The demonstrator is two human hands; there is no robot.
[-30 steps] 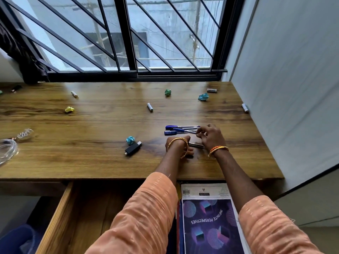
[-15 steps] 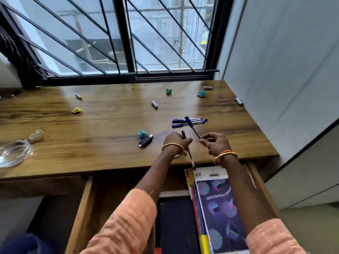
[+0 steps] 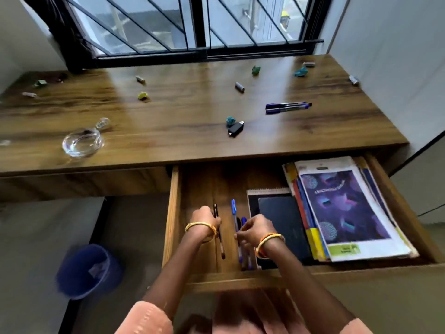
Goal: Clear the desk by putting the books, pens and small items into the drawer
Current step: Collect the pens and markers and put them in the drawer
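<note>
The open wooden drawer [image 3: 173, 213] sits under the desk's front edge. Inside it, my left hand [image 3: 204, 221] grips a dark brown pen [image 3: 221, 247] that points along the drawer. My right hand [image 3: 255, 229] pinches a blue pen [image 3: 234, 214] over the drawer floor, with other blue pens [image 3: 243, 256] lying beside it. A black notebook [image 3: 281, 222] and a stack of books [image 3: 344, 208] fill the drawer's right side. Two blue pens [image 3: 286, 107] lie on the desk [image 3: 192, 145] at the right.
On the desk lie a black USB adapter [image 3: 236, 128], a teal crumpled scrap [image 3: 230, 121], small batteries [image 3: 239, 87], a yellow scrap [image 3: 142, 95], other scraps near the window and a glass dish [image 3: 81, 142]. A blue bin [image 3: 84, 271] stands on the floor left of the drawer.
Both hands came down from the desk's front edge into the drawer, each carrying a pen. The view tilted down, showing the whole drawer.
</note>
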